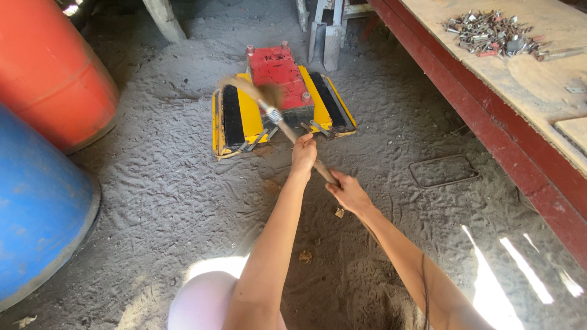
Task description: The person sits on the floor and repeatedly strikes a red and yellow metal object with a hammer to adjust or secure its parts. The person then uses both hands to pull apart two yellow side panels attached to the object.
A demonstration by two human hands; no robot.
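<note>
Both the left hand (304, 154) and right hand (348, 192) are clenched on a brush (269, 105) handle, its blurred bristles over the yellow-and-red mould (278, 101) on the sandy floor (153, 195). The step looks like sweeping; the near black slots likely need strokes.

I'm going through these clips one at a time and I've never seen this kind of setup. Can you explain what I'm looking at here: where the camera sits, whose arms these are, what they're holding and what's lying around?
There is one picture, taken by a camera worn on a person's head and looking down, so the two bare arms reaching in from below are that person's own. No robot is involved.

Both hands grip one long wooden-handled brush: the left hand further up the handle, the right hand lower down. Its bristle end is blurred over a yellow and red metal mould standing on the sandy ground.

On the left stand an orange barrel and a blue barrel. On the right runs a red-edged wooden workbench with a heap of metal bolts and small parts on it. A wire loop lies in the sand near the bench.
</note>
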